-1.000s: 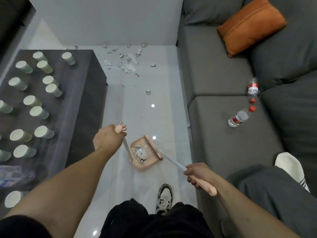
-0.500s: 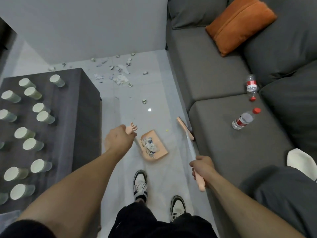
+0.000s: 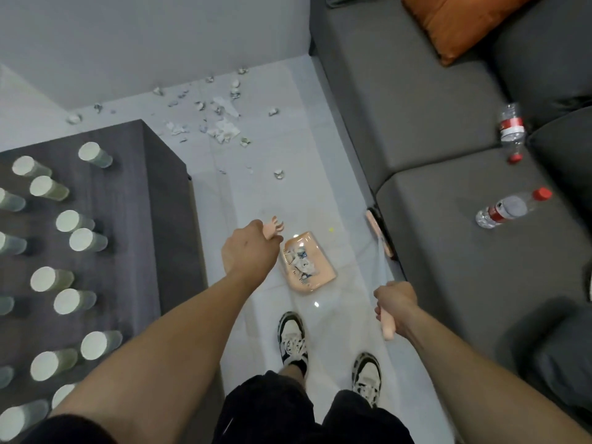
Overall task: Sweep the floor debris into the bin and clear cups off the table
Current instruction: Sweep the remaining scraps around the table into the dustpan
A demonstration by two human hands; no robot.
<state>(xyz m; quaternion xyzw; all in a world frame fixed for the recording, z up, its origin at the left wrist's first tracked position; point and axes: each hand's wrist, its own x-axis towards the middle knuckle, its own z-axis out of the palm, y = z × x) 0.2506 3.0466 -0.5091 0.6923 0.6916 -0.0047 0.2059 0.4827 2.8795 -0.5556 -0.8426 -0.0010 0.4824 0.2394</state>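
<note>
Left hand (image 3: 248, 251) grips the dustpan handle (image 3: 275, 226); right hand (image 3: 394, 302) is closed round the pink end of the broom (image 3: 382, 267).

Along the right runs a grey sofa (image 3: 416, 100) with an orange cushion (image 3: 461, 24) and two bottles (image 3: 503, 209) lying on its seat. At the left stands a dark table (image 3: 153, 200) covered with upright cups (image 3: 86, 240). Between them, on the pale floor (image 3: 346, 315), paper debris (image 3: 224, 129) lies scattered near the far wall. The pink dustpan (image 3: 309, 265), holding paper scraps, is just ahead of the person's shoes (image 3: 291, 339). The broom's head (image 3: 378, 232) lies against the sofa's base.
</note>
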